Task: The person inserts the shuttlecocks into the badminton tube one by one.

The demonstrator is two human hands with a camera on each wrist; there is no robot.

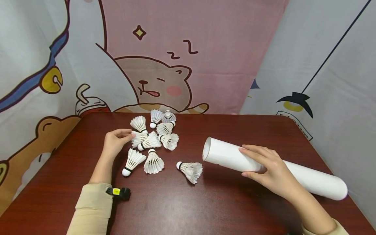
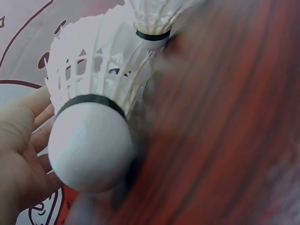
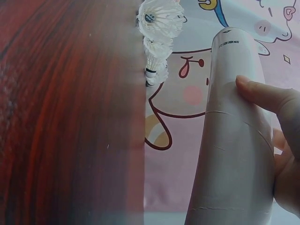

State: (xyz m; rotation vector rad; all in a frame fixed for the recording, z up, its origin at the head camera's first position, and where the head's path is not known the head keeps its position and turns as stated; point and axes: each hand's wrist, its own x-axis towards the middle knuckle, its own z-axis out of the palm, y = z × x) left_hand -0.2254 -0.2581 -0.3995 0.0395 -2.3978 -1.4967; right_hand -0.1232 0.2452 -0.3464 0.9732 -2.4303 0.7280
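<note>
At the left of the head view, my left hand (image 1: pixel 116 140) reaches to a cluster of white feather shuttlecocks. Its thumb and index fingertips are right at the skirt of one shuttlecock (image 1: pixel 138 139); I cannot tell whether they pinch it. In the left wrist view, another shuttlecock (image 2: pixel 91 140) looms in front of the hand (image 2: pixel 23 145) and hides the fingertips. My right hand (image 1: pixel 271 168) grips a long white tube (image 1: pixel 224 153) around its middle, thumb on the near side. The tube's open end faces left, towards the shuttlecocks; its other end points right.
A single shuttlecock (image 1: pixel 191 171) lies apart, just left of the tube's mouth. Two more, one cork-down-left (image 1: pixel 135 160) and one skirt-forward (image 1: pixel 153 162), lie in front of the cluster. The dark red wooden table (image 1: pixel 164 209) ends at a cartoon-printed curtain (image 1: pixel 223 65).
</note>
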